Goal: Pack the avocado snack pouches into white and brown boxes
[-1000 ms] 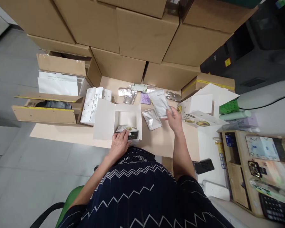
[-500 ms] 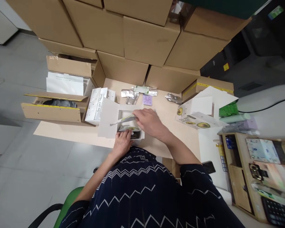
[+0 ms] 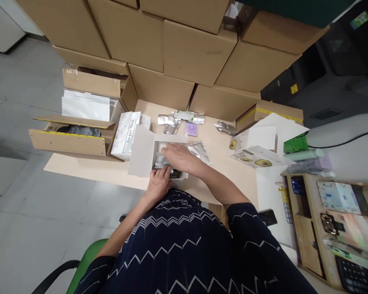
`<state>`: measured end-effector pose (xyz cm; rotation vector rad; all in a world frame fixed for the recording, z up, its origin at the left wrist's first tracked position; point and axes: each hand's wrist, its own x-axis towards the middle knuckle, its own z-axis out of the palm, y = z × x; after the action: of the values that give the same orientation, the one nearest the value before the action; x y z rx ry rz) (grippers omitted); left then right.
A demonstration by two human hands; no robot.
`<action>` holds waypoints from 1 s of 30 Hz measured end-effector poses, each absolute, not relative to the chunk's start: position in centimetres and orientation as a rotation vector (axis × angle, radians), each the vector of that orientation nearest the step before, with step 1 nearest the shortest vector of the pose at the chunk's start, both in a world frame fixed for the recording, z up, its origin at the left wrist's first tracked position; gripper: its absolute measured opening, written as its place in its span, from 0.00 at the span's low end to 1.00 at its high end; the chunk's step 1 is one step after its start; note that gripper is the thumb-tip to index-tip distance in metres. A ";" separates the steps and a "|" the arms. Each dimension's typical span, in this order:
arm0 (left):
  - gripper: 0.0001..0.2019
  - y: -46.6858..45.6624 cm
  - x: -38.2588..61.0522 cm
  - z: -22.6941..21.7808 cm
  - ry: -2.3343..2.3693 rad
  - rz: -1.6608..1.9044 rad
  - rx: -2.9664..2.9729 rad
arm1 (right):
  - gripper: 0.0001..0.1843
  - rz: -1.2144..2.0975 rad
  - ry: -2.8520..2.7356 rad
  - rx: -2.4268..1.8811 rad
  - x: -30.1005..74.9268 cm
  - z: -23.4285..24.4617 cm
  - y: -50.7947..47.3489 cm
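A white carton (image 3: 142, 149) stands with its lid folded out to the left, in front of my body. Inside lie silver spouted pouches (image 3: 162, 160) and darker ones, partly hidden by my hands. My left hand (image 3: 159, 183) is at the near wall, its fingers bent over the edge and closed on a pouch. Above the carton's interior, my right hand (image 3: 179, 157) reaches down with fingers curled together at the silver pouch. Its fingertips are partly hidden. A flat silver pouch (image 3: 200, 152) lies on the table just beyond my right wrist.
Several silver pouches (image 3: 171, 122) and a purple packet (image 3: 191, 129) lie at the back. A closed white carton (image 3: 125, 136) and an open cardboard box (image 3: 69, 141) stand left; an open avocado carton (image 3: 248, 155) stands right. Stacked cardboard boxes (image 3: 196, 53) wall off the back.
My right hand has moved left and down into the carton with the pouch it held. The flat silver pouch beyond my wrist has come into view. My left hand stays at the near wall.
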<state>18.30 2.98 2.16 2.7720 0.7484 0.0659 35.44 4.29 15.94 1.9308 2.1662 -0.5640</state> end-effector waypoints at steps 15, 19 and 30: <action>0.37 3.1 18.5 3.1 0.850 0.069 2.816 | 0.18 -0.985 2.038 1.599 35.6 8.2 8.7; 0.39 3.1 18.8 2.8 0.846 -0.027 2.841 | 0.18 -1.037 1.994 1.506 35.5 8.7 9.0; 0.40 3.4 19.1 3.0 0.825 -0.074 2.810 | 0.20 -1.460 2.356 1.936 38.5 11.6 5.5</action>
<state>19.08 3.37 3.04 2.8104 0.8249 -0.0742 38.46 5.49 11.64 1.9356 2.3561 -1.4602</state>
